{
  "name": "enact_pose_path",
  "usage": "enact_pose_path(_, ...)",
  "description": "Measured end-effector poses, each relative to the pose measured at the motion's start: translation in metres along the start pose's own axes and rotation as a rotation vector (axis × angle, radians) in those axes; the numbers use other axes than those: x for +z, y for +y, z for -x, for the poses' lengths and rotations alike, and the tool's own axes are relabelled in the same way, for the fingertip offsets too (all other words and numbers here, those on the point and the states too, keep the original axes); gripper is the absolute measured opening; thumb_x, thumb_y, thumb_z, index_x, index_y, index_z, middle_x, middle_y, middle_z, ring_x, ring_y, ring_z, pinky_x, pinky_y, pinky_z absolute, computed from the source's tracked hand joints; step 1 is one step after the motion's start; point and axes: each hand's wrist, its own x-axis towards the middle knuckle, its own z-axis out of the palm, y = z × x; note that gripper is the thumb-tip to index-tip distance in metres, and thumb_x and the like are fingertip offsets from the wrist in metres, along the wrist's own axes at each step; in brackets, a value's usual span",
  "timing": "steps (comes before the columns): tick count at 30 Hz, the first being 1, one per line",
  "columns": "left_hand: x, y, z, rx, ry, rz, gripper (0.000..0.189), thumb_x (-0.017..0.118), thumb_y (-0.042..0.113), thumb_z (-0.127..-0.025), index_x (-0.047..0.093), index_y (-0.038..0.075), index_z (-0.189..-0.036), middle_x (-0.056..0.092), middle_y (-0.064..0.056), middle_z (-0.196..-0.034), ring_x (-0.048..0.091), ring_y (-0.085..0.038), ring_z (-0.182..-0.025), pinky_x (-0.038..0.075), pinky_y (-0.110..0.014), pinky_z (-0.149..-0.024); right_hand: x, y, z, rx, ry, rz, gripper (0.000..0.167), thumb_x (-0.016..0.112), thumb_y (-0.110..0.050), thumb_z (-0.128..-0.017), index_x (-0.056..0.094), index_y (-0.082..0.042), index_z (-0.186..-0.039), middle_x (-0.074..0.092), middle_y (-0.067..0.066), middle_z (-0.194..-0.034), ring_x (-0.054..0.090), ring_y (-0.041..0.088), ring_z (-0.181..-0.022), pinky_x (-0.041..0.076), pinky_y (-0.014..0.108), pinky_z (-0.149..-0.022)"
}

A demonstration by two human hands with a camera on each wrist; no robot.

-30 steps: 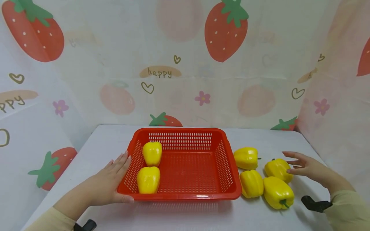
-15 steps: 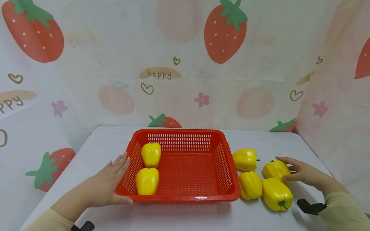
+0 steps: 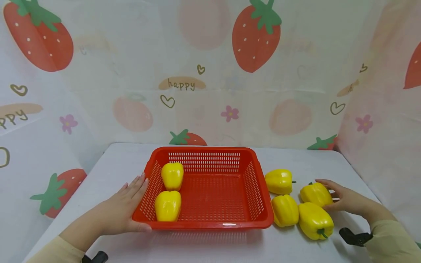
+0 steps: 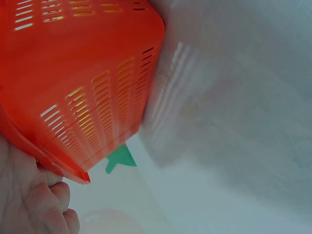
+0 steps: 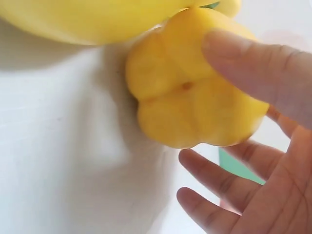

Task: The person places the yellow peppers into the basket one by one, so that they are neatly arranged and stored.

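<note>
My left hand [image 3: 123, 208] rests along the left rim of a red plastic basket [image 3: 210, 224], its fingers extended and the thumb at the front corner. In the left wrist view, the slotted basket wall [image 4: 83, 92] rises beside the palm. Two yellow bell peppers [image 3: 167, 206] stand inside, on the left. My right hand [image 3: 350, 199] holds another yellow bell pepper [image 3: 316, 194] on the table, thumb on the near side and index finger at the far side. The right wrist view shows the lobed bottom of that pepper [image 5: 180, 97], with the lower fingers spread away from it.
Three more yellow bell peppers lie right of the basket: a back one [image 3: 278, 181], a front-left one [image 3: 285, 211] and a front-right one [image 3: 315, 221], close beside the held pepper. A strawberry-print cloth [image 3: 204, 109] hangs behind the white table [image 3: 128, 157].
My right hand has come in leftward to the rearmost right pepper and taken hold of it; that pepper has shifted slightly right. My left hand stays on the basket.
</note>
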Motion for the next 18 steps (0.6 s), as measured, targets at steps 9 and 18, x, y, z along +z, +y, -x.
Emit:
enact_pose_path(9, -0.0018, 0.0011, -0.0002, -0.012, -0.007, 0.008, 0.123, 0.055, 0.08, -0.058, 0.015, 0.003, -0.146, 0.014, -0.016, -0.151, 0.012, -0.033, -0.138, 0.015, -0.055, -0.107, 0.0055, 0.0021, -0.0007, -0.052, 0.044, 0.0, 0.09, 0.074, -0.023, -0.075, 0.017, -0.007, -0.142, 0.028, 0.029, -0.136, 0.043, 0.046, -0.112, 0.043, 0.057, -0.087)
enact_pose_path(18, -0.0008, 0.0011, 0.0003, -0.011, -0.008, 0.015, 0.123, 0.056, 0.079, -0.059, 0.014, 0.004, -0.146, 0.014, -0.016, -0.151, 0.012, -0.034, -0.138, 0.015, -0.056, -0.107, 0.0085, 0.0059, -0.0032, -0.061, 0.093, -0.02, 0.088, 0.077, -0.029, -0.071, 0.024, -0.007, -0.138, 0.036, 0.023, -0.133, 0.046, 0.041, -0.111, 0.045, 0.053, -0.086)
